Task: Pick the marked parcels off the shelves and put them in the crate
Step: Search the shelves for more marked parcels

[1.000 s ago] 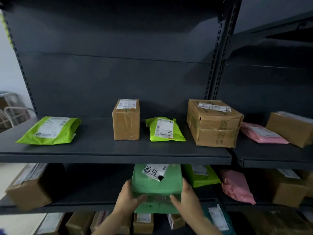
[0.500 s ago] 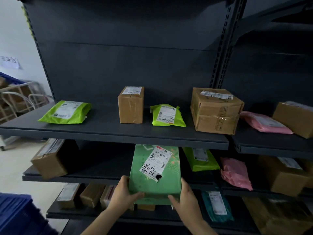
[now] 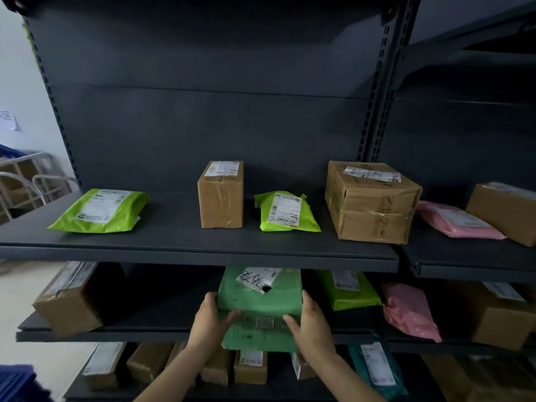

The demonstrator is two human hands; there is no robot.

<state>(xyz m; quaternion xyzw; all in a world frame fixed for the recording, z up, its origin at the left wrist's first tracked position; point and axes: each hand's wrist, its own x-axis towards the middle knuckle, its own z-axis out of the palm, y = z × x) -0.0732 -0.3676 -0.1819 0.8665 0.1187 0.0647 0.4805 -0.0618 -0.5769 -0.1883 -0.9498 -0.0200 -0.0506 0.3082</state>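
Observation:
A green box-shaped parcel (image 3: pixel 261 303) with a white label bearing black handwriting and a black dot sits at the front of the middle shelf (image 3: pixel 139 329), its front hanging over the edge. My left hand (image 3: pixel 210 320) grips its left side, thumb on the front face. My right hand (image 3: pixel 310 323) grips its right side the same way. The upper shelf (image 3: pixel 188 250) hides the parcel's top. A blue crate (image 3: pixel 20 384) shows at the bottom left corner.
The upper shelf carries two lime mailers (image 3: pixel 101 210) (image 3: pixel 285 213), a small brown box (image 3: pixel 221 195), a bigger box (image 3: pixel 371 201) and a pink mailer (image 3: pixel 455 220). Beside the green parcel lie a brown box (image 3: pixel 72 300), a lime mailer (image 3: pixel 345 288) and a pink bag (image 3: pixel 409 311). More boxes fill the bottom shelf.
The view has shifted back up and closer after dipping. Both hands stay on the green parcel; half a second ago more of its label showed below the upper shelf than now.

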